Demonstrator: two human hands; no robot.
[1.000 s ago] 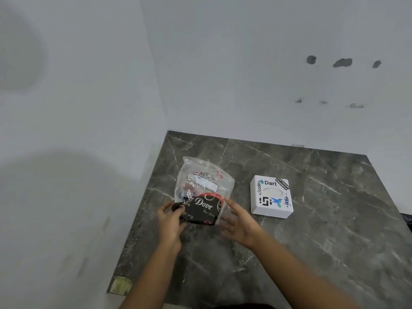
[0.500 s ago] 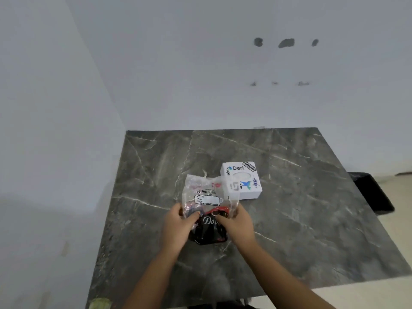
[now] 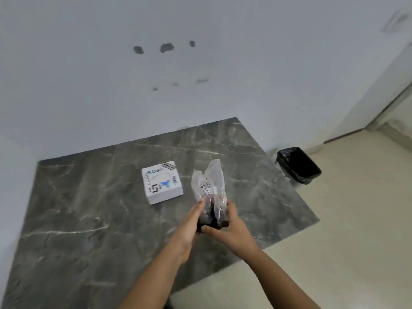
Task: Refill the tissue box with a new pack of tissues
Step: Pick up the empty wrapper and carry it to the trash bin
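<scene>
A clear plastic pack of tissues (image 3: 209, 188) with a dark printed lower part is held upright above the dark marble table (image 3: 89, 219). My left hand (image 3: 189, 221) grips its left side and my right hand (image 3: 231, 224) grips its right side and bottom. The pack's top end sticks up loose and crumpled. A white square tissue box (image 3: 162, 182) with stickers on its lid lies flat on the table, just left of the pack and apart from both hands.
A black bin (image 3: 297, 165) lined with a dark bag stands on the pale floor beyond the table's right edge. White walls close the back and left sides. The table's right and near edges lie close to my forearms.
Both hands have lifted the pack off the table and carried it from the box's left to its right. The pack now stands on end. The view has swung right, showing the bin.
</scene>
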